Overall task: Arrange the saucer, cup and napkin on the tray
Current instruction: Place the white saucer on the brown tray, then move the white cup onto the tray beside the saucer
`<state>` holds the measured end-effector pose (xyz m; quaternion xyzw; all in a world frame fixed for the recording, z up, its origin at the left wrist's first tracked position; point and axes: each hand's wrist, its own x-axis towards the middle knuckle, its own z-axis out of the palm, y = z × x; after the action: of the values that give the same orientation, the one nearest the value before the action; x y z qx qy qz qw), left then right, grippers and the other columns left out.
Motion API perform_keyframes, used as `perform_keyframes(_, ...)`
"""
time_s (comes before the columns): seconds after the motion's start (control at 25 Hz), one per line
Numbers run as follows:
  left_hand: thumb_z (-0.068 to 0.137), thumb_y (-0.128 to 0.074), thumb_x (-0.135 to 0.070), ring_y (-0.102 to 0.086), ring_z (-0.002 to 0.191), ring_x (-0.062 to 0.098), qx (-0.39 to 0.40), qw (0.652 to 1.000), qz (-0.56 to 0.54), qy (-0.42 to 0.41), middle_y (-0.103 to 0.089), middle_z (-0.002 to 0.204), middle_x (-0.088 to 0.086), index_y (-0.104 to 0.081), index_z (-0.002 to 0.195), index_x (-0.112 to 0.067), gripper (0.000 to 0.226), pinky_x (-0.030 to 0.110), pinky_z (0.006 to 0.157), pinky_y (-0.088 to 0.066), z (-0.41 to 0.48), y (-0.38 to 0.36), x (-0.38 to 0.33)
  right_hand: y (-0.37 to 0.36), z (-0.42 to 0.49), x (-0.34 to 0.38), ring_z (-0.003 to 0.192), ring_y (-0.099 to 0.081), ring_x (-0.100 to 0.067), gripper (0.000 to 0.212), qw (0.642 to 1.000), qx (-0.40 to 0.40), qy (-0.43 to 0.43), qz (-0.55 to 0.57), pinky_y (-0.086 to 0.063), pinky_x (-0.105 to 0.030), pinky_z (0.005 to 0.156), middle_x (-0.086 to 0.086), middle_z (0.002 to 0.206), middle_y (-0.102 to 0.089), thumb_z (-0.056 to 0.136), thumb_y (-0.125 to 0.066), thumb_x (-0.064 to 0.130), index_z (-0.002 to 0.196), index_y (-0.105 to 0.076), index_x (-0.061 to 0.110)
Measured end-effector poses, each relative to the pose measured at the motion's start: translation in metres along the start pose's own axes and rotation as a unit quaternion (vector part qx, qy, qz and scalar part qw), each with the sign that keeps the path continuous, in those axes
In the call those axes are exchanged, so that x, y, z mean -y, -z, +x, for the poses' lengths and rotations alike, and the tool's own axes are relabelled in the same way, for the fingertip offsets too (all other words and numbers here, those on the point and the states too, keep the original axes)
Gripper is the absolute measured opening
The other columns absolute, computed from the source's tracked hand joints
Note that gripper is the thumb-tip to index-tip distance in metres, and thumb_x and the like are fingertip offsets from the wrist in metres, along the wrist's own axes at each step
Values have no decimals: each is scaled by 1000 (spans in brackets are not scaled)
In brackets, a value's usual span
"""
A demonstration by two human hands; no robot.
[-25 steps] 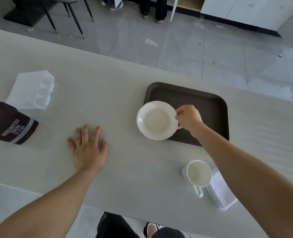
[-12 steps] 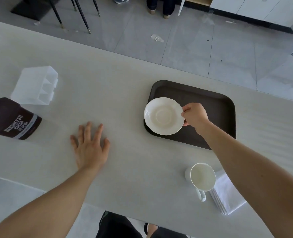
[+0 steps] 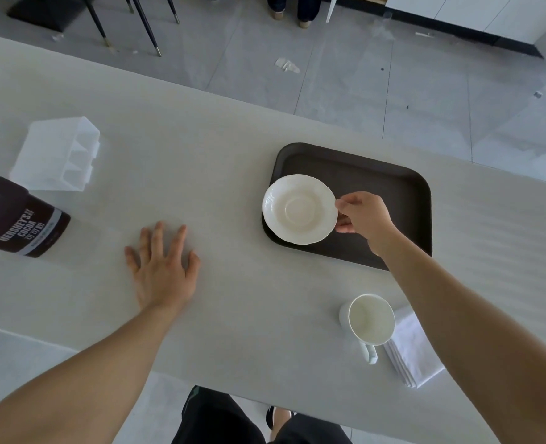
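My right hand [image 3: 364,216] pinches the right rim of a white scalloped saucer [image 3: 299,209], which sits over the left end of the dark brown tray [image 3: 393,187]; I cannot tell whether it rests on the tray or hovers just above. A white cup [image 3: 369,320] stands upright on the table near the front edge, handle toward me. Folded white napkins [image 3: 411,354] lie just right of the cup, partly hidden by my right forearm. My left hand [image 3: 161,264] lies flat on the table with fingers spread, holding nothing.
A brown Hershey's cocoa can [image 3: 15,219] lies on its side at the left edge. Behind it stands a white plastic divided holder [image 3: 57,155]. Chair legs and a person's feet are on the tiled floor beyond the table's far edge.
My right hand has carried the saucer rightward from the tray's left rim to further over the tray. The left hand stays flat on the table.
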<state>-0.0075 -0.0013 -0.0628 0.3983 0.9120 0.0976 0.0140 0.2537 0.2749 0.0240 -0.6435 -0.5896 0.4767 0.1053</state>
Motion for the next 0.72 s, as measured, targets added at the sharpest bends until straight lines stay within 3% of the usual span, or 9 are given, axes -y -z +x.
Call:
perform_keyframes(0.12,88,-37,-50,-19,149,37,1,1000,-2,-1,-33,157,13,-42,146,-32,61,61,118,-9,0,0,0,25,-36,-18,69,-74,-19,16,997,-32,53,-41,-63,-32,70,-2,83,-74,94,-66,21,109,-70,15)
perform_keyframes(0.2,88,-36,-51,-18,149,36,6,1000,0,1,-32,158,13,-41,146,-32,61,61,118,-9,0,1,-1,43,-71,-35,61,-71,-16,9,988,-67,95,-100,-56,-26,60,3,73,-72,92,-64,22,93,-73,20)
perform_keyframes(0.36,88,-35,-51,-18,149,36,13,1000,11,10,-32,158,13,-42,146,-32,62,59,118,-9,1,2,-3,59,-148,-69,59,-64,-9,14,968,-130,133,-168,-48,-23,57,12,64,-67,87,-74,25,74,-69,23)
perform_keyframes(0.44,88,-35,-50,-18,149,36,15,1000,7,9,-32,158,13,-41,147,-32,62,59,118,-8,0,2,-3,59,-178,-83,61,-60,-3,17,963,-128,133,-196,-43,-19,55,16,71,-64,79,-82,35,81,-68,26)
perform_keyframes(0.56,87,-35,-50,-19,148,38,8,1000,4,4,-33,157,14,-44,146,-30,63,61,116,-10,0,2,-4,54,-203,-101,65,-57,-2,44,959,-98,100,-246,-39,-20,54,17,80,-58,68,-81,59,96,-57,34)
perform_keyframes(0.72,87,-35,-50,-20,148,38,13,1000,2,1,-32,157,15,-44,146,-29,63,62,116,-11,0,4,-3,39,-214,-116,60,-53,-5,48,971,-88,53,-215,-35,-20,50,12,67,-57,62,-82,61,74,-52,26)
